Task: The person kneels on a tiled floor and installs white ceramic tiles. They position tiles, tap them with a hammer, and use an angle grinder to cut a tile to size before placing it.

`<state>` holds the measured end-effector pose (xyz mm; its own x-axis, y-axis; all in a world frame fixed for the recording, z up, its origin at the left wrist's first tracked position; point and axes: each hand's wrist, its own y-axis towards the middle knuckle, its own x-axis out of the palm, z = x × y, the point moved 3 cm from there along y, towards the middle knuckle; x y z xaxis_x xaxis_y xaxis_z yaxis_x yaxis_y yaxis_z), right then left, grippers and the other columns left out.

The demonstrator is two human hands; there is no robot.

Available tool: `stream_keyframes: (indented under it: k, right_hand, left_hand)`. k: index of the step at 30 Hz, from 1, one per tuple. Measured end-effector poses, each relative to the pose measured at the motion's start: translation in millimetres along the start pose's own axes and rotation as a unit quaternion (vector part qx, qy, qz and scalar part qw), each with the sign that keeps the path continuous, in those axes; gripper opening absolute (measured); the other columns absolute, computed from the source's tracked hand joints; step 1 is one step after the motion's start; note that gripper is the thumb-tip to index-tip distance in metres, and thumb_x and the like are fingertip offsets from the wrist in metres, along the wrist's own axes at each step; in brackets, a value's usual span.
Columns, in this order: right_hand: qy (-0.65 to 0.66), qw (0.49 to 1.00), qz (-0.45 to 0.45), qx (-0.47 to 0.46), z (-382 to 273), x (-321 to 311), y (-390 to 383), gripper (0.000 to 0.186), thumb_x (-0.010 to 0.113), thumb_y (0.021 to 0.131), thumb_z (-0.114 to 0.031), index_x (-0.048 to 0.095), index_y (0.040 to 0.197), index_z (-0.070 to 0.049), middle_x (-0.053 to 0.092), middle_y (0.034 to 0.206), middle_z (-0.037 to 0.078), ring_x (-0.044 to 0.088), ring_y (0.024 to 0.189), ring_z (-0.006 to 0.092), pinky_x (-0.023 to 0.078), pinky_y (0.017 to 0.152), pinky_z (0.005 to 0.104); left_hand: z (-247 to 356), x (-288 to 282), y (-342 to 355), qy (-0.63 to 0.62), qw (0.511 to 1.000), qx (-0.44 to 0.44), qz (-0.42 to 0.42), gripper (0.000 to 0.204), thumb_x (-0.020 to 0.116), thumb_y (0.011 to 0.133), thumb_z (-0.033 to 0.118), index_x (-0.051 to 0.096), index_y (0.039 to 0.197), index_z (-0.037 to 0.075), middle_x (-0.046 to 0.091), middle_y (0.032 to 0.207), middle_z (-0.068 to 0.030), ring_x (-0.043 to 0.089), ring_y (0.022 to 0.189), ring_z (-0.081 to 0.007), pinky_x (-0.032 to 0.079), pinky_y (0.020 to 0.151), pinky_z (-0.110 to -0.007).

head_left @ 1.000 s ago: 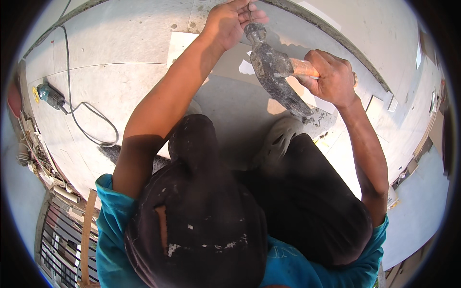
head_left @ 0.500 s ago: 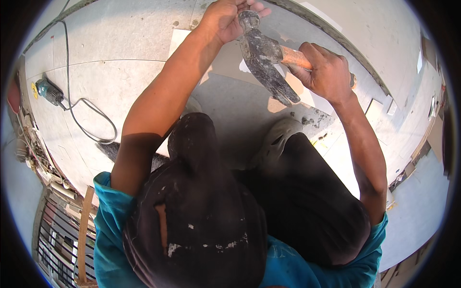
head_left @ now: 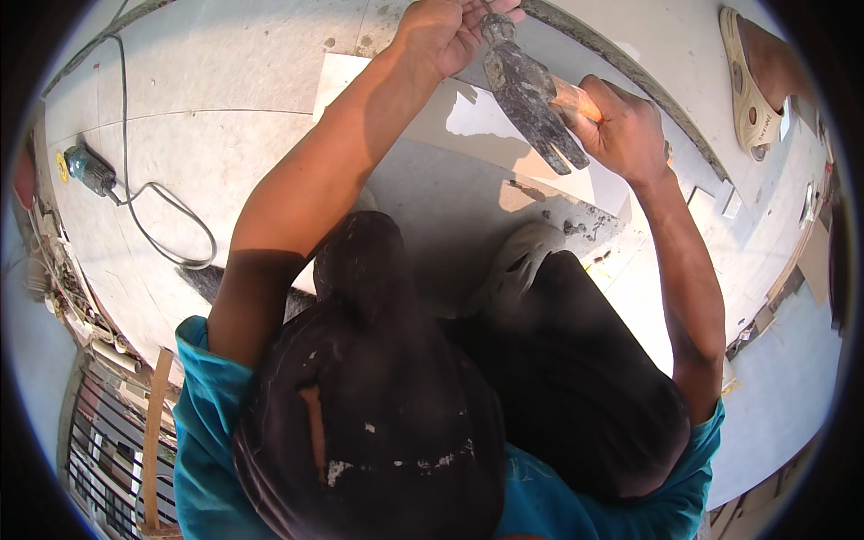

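Observation:
My left hand [head_left: 450,36] is at the top, its fingers curled around a thin metal piece [head_left: 487,5], mostly hidden. Just below it is the head of a dusty claw hammer [head_left: 517,85], with the claw pointing toward me. My right hand [head_left: 625,130] grips the orange-brown wooden handle, to the right of my left hand. Beneath the hammer lie pale, partly cut or stained sheets [head_left: 472,117] on the grey tiled floor [head_left: 207,72]. My shoe [head_left: 522,256] is below them.
A teal power tool [head_left: 90,171] with a looped black cord lies at left. Another person's foot in a tan sandal [head_left: 751,99] stands at upper right. A dark narrow gap [head_left: 621,63] crosses the floor ahead. Debris [head_left: 81,315] and a barred grille [head_left: 108,450] are at left.
Both hands and the hammer have shifted upward since a second ago, most recently a little rightward too. The other person's sandalled foot has come into view at upper right.

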<state>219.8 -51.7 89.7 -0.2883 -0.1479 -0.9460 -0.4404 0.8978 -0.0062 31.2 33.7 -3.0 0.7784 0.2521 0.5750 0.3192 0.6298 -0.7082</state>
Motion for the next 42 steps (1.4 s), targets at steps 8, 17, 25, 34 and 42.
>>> stream_keyframes:
  k: [8, 17, 25, 34, 42]
  right_hand:
    - [0.037, 0.999, 0.011, -0.024, 7.8, 0.0, 2.3, 0.036, 0.075, 0.076, -0.044, 0.060, 0.080, -0.012, 0.061, 0.065, 0.005, 0.059, 0.055, 0.0260, 0.046, 0.049, 0.0370]
    - [0.126, 0.991, 0.024, -0.032, 17.0, -6.3, 0.5, 0.032, 0.071, 0.078, -0.039, 0.062, 0.084, -0.009, 0.062, 0.071, 0.011, 0.060, 0.059, 0.0302, 0.048, 0.053, 0.0389]
    - [0.133, 0.990, -0.020, -0.035, 30.8, -1.5, 0.4, 0.031, 0.068, 0.081, -0.038, 0.062, 0.093, -0.010, 0.064, 0.072, 0.011, 0.060, 0.062, 0.0350, 0.047, 0.056, 0.0423]
    - [0.138, 0.990, -0.011, 0.017, 20.3, -7.2, -7.0, 0.028, 0.073, 0.079, -0.036, 0.062, 0.080, -0.010, 0.061, 0.066, 0.007, 0.057, 0.054, 0.0274, 0.045, 0.050, 0.0362]
    - [0.091, 0.995, -0.013, -0.044, 1.5, -11.1, -26.7, 0.032, 0.071, 0.084, -0.036, 0.059, 0.077, -0.007, 0.056, 0.066, 0.006, 0.054, 0.051, 0.0236, 0.044, 0.048, 0.0334]
  left_hand:
    - [-6.9, -2.0, 6.3, -0.071, 0.997, 0.009, 0.011, 0.021, 0.039, 0.104, 0.017, 0.056, 0.104, 0.004, 0.067, 0.100, -0.0109, 0.067, 0.096, -0.0235, 0.056, 0.083, -0.035]
    - [5.0, 16.1, -10.4, -0.006, 1.000, -0.009, 0.019, 0.018, 0.042, 0.103, 0.014, 0.054, 0.108, 0.001, 0.065, 0.108, -0.0119, 0.066, 0.099, -0.0236, 0.056, 0.092, -0.038]
    - [-0.2, 5.4, 1.6, -0.025, 1.000, 0.002, 0.010, 0.023, 0.041, 0.104, 0.015, 0.054, 0.113, -0.002, 0.066, 0.105, -0.0128, 0.066, 0.098, -0.0242, 0.056, 0.091, -0.037]
    - [-8.1, -7.3, -13.4, 0.017, 0.998, 0.053, 0.002, 0.022, 0.048, 0.101, 0.017, 0.059, 0.109, 0.000, 0.062, 0.092, -0.0088, 0.066, 0.089, -0.0235, 0.056, 0.082, -0.037]
    - [-32.8, 3.0, -22.9, 0.046, 0.996, -0.019, -0.067, 0.024, 0.053, 0.099, 0.022, 0.062, 0.106, 0.001, 0.063, 0.089, -0.0065, 0.059, 0.083, -0.0187, 0.052, 0.077, -0.034]
